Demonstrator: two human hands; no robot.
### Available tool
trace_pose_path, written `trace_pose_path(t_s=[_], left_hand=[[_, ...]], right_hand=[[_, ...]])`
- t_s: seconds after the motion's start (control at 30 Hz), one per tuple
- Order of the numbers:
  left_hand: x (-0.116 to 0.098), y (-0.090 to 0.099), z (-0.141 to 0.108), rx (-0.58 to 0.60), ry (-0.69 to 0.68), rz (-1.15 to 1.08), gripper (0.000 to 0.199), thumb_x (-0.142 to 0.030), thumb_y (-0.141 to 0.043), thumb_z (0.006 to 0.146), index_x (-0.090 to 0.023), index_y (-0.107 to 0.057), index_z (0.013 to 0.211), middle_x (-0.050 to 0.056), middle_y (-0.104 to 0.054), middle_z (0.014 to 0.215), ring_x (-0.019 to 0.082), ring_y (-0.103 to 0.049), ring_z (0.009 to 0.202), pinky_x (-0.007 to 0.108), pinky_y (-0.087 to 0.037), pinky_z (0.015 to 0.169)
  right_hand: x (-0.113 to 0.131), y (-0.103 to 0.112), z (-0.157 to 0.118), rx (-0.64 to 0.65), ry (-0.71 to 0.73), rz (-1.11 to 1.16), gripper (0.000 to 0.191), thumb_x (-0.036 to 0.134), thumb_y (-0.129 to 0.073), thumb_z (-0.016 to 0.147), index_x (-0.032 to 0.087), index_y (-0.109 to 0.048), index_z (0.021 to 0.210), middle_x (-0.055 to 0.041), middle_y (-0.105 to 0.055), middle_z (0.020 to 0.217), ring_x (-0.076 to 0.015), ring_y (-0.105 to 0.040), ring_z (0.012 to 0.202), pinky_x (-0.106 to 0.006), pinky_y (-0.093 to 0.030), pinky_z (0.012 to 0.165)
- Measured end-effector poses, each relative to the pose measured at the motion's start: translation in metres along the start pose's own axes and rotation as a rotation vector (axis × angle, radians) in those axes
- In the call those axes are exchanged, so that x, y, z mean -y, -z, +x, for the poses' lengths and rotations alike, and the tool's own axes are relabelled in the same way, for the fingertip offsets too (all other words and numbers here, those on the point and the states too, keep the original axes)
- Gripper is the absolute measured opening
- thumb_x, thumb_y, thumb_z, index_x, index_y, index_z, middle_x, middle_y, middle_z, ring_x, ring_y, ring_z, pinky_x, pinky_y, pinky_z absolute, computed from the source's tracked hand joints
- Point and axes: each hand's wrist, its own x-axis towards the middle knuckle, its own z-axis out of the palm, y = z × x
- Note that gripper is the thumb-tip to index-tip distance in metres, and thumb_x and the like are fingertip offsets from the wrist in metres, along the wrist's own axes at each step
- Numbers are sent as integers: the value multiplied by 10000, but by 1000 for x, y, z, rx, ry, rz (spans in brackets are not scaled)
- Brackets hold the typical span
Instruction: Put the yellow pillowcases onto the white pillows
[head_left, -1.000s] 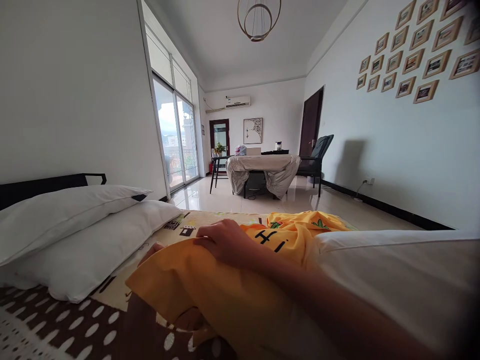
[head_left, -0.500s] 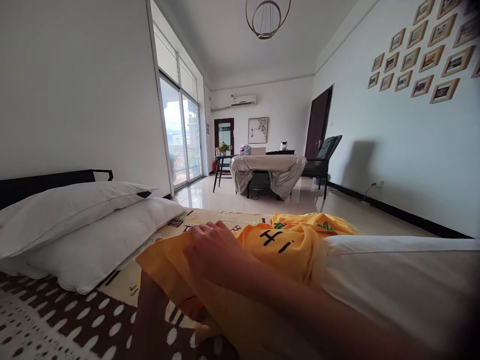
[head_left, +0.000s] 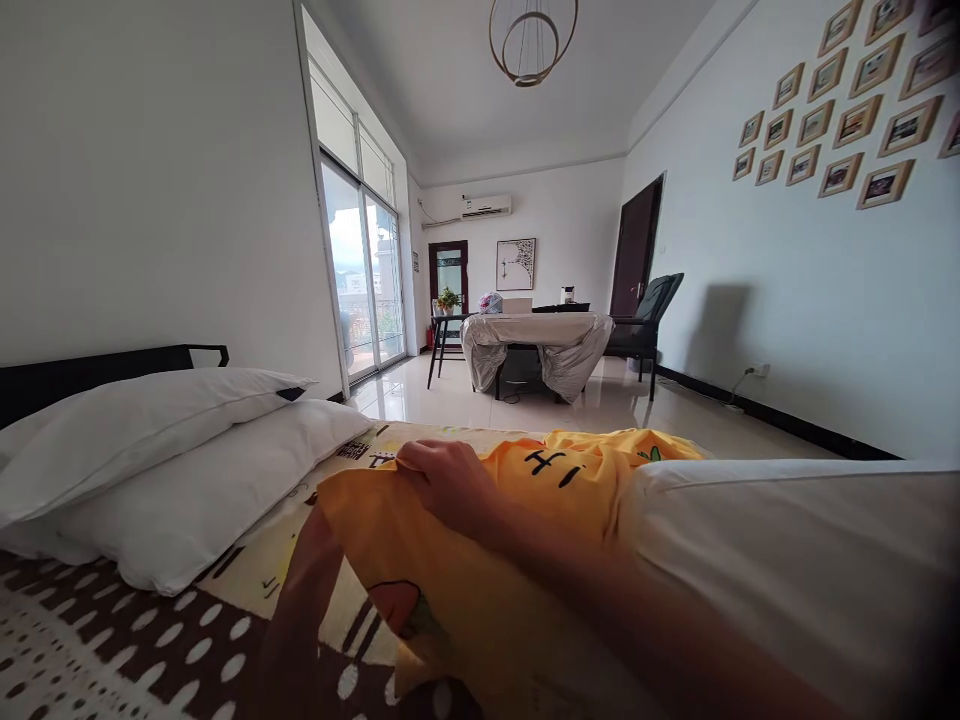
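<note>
A yellow pillowcase [head_left: 525, 600], printed with "Hi" and carrots, lies bunched across the middle of the bed. Its right part meets a white pillow [head_left: 795, 540], which seems to sit partly inside it. My right hand [head_left: 442, 480] is closed on the upper edge of the fabric, fingers bent over it. At the lower left, my left forearm [head_left: 300, 590] reaches up behind the raised corner of the pillowcase. The cloth hides my left hand, so its fingers do not show.
Two white pillows [head_left: 202, 490] are stacked at the left by the black headboard [head_left: 97, 365]. Beneath lies a brown and cream patterned bedsheet [head_left: 172, 640]. Farther off stand a covered table [head_left: 536, 325] and a black chair [head_left: 649, 320].
The raised left corner of the pillowcase has shifted right and its edge is pulled straighter, showing more of the carrot print. My right hand has moved slightly right, still gripping the edge.
</note>
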Motion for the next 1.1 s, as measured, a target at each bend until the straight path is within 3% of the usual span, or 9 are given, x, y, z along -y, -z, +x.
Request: trace_pose_path(t_s=[0.1,0.27,0.47,0.63,0.8,0.97,1.1], left_hand=[[-2,-5,-7,13,-12,65,661,-522,-757,509,-160,-642,1050,107,-701,1001,334,-628,960,402,-525,780],[-16,-13,-12,-214,41,321,452,-504,-724,584,-125,-669,822,85,-707,751,275,-650,747,323,-512,599],[-28,-22,-23,-279,55,456,393,-508,-713,602,-122,-641,610,22,-575,482,214,-576,529,259,-407,407],[-34,-26,-26,-268,114,375,367,-461,-715,599,-109,-656,683,22,-600,539,198,-574,535,246,-404,401],[-40,-31,-29,-244,163,309,382,-468,-725,564,-157,-632,764,-6,-610,574,184,-579,565,227,-420,437],[-34,-19,-23,-211,81,307,392,-499,-723,552,-199,-563,747,-44,-550,592,131,-498,534,206,-388,455],[-27,-17,-18,-198,-10,235,378,-488,-718,584,-201,-551,765,-33,-544,689,119,-478,589,193,-372,498]], right_hand=[[-2,-2,1,-13,-1,9,216,201,-456,908,188,-600,747,7,-589,724,-105,-486,635,-235,-252,576],[3,0,-2,-16,15,50,235,223,-480,904,185,-582,696,23,-548,677,-98,-454,616,-234,-248,573],[11,3,-6,11,85,167,221,261,-528,887,182,-552,682,28,-565,702,-91,-461,626,-221,-250,567],[12,3,-6,14,114,123,223,271,-527,891,184,-563,689,27,-573,705,-91,-465,626,-225,-251,565],[16,3,-10,29,229,-71,109,138,-526,841,191,-587,768,16,-591,732,-111,-478,659,-247,-221,534],[18,8,-9,74,307,-195,112,159,-502,862,187,-606,831,-7,-621,771,-129,-491,662,-270,-215,527],[0,23,-5,165,246,-146,111,201,-532,859,178,-613,787,-18,-645,781,-137,-526,694,-266,-275,599]])
